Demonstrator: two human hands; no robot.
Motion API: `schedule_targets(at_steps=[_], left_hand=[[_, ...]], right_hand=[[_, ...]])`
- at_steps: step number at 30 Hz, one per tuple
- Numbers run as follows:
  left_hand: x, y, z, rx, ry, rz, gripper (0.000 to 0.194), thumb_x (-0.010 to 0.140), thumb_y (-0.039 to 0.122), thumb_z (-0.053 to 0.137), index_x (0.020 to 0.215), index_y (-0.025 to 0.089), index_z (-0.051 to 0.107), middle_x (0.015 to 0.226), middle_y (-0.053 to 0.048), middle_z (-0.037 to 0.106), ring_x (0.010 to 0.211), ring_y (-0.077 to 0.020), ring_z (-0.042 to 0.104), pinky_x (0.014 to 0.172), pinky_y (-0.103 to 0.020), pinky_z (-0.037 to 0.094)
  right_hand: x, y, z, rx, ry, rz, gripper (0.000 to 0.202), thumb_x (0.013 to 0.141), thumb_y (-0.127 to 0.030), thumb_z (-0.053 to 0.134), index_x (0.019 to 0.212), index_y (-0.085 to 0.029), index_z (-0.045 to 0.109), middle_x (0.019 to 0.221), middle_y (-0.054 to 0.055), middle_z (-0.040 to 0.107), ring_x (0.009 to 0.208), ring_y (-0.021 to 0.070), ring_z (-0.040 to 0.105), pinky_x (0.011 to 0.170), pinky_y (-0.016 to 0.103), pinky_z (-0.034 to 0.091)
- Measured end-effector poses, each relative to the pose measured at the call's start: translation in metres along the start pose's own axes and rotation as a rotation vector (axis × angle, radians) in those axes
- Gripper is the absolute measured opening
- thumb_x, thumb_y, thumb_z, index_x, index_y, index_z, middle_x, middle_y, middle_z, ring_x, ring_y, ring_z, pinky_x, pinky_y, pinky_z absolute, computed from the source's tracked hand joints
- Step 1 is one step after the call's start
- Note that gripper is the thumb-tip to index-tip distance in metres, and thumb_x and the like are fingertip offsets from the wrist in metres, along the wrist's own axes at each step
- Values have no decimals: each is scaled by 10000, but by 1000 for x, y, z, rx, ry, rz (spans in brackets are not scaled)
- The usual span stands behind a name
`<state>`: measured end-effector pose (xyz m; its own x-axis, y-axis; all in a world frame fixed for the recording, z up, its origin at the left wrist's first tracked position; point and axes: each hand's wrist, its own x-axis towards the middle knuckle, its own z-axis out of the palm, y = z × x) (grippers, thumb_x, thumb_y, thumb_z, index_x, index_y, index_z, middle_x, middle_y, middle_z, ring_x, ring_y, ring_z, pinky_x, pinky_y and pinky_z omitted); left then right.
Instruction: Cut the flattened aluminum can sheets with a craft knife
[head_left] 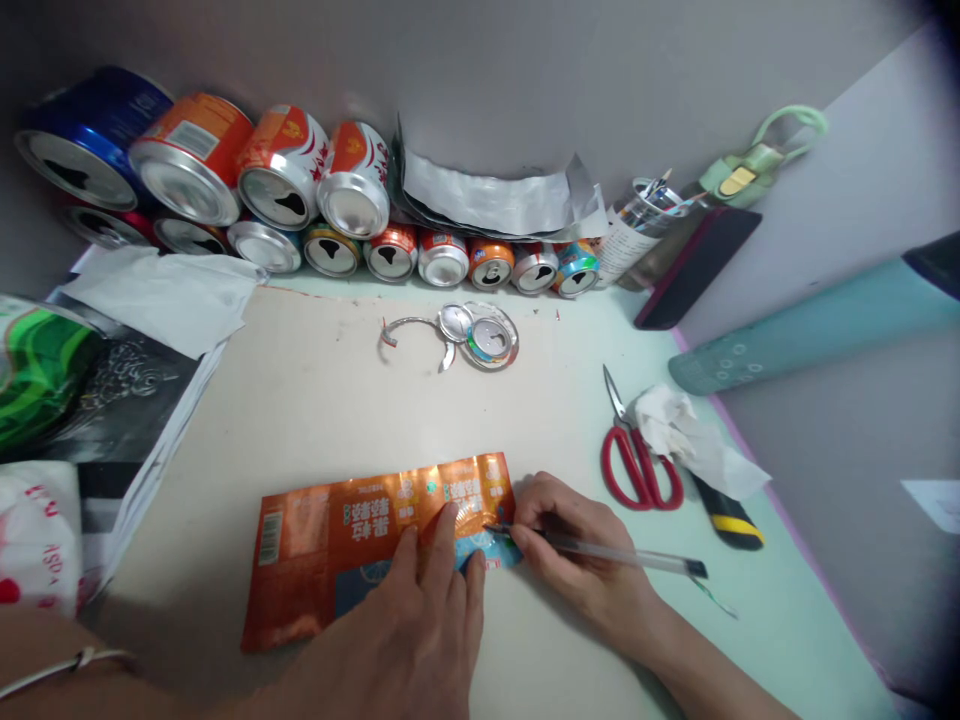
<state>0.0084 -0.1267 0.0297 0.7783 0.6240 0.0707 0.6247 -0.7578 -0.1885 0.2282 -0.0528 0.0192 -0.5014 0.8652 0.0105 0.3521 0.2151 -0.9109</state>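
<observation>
A flattened sheet of orange can metal [300, 560] with a blue patch and printed lettering lies on the desk in front of me. My left hand [409, 625] rests on it with fingers stretched out, pressing it down and covering part of its lower edge. Between the thumb and fingers of my right hand [577, 560] is a pen [637, 557] with a clear barrel and a black end. Its tip touches the right part of the sheet, near the blue area.
Drink cans [281, 165] line the wall, with curled metal sheets [487, 200] on top. Cut can ends [491, 340] lie mid-desk. At right are red-handled scissors [634, 470], crumpled tissue [667, 420], a cutter [731, 520] and a teal bottle [810, 325]. Papers [172, 295] lie left.
</observation>
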Motion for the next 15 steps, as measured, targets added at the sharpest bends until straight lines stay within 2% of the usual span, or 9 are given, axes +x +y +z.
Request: schedule_targets(at_steps=[7,15], left_hand=[[0,-1,2,-11,22,-10,439,992,282,472,1360,139,661,1255,-122,738,1290,-331,600,959,-476,447],[-1,-1,1,-14,-3,-1,467,979,324,499,1372,125,652,1178,-132,759,1300,-352,592,970,-479,446]], right_hand=[[0,1,-1,20,-14,-3,197,963,-192,605,776,-216,546,736,-15,519,637,137,450,547,256,358],[-2,3,-1,3,-17,-18,212,983,-215,604,781,-217,539,731,-21,511,627,132,439,536,255,337]])
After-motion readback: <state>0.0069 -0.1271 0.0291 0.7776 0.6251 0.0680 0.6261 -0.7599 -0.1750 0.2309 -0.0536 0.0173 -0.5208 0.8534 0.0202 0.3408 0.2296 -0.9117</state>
